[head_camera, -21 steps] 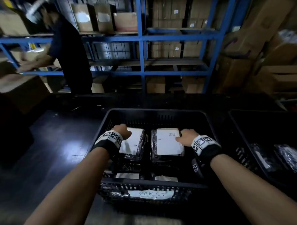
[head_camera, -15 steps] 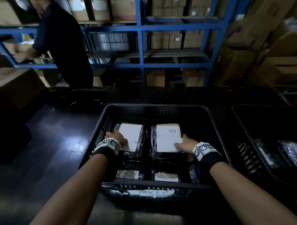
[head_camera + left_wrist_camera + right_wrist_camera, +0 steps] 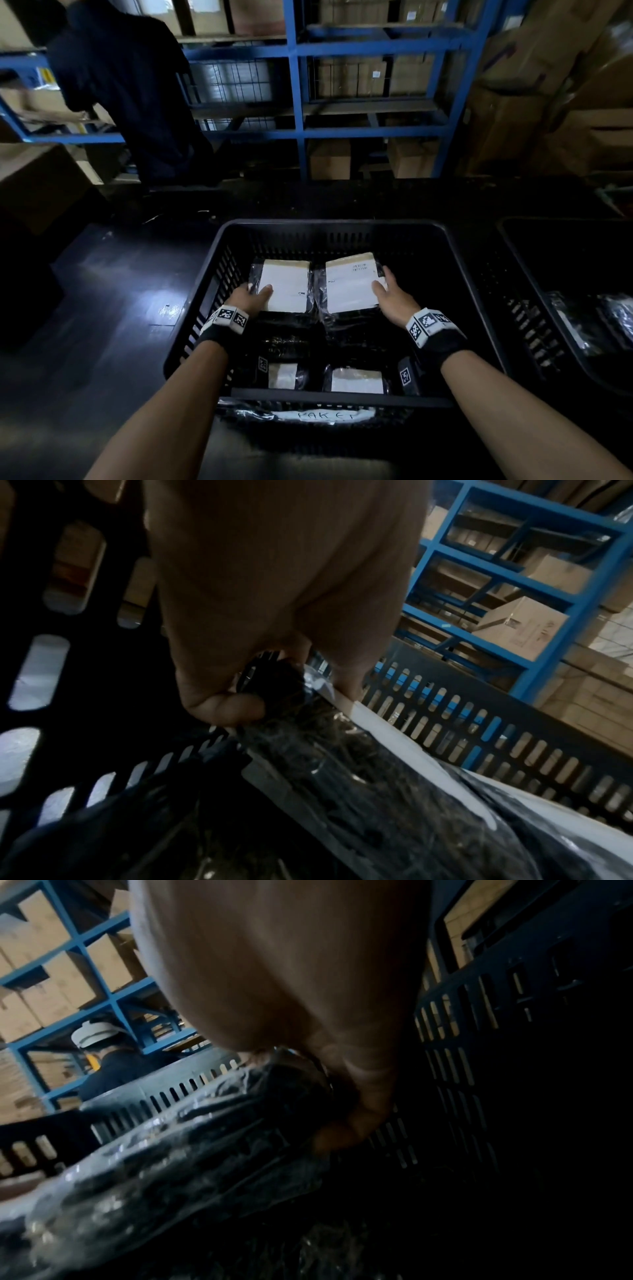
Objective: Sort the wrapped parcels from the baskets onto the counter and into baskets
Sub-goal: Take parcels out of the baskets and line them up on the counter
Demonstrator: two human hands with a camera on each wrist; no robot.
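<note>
Head: sort looks early, centre basket holds several parcels, desk at left carries none. Left hand grips left parcel, right hand grips right parcel. Left wrist: fingers curl under its edge. Right wrist: fingers wrap the plastic wrap.

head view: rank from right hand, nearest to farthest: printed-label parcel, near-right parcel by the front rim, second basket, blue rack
1. printed-label parcel, gripped by the right hand
2. near-right parcel, toward the front rim
3. second basket, to the right
4. blue rack, behind the counter
</note>
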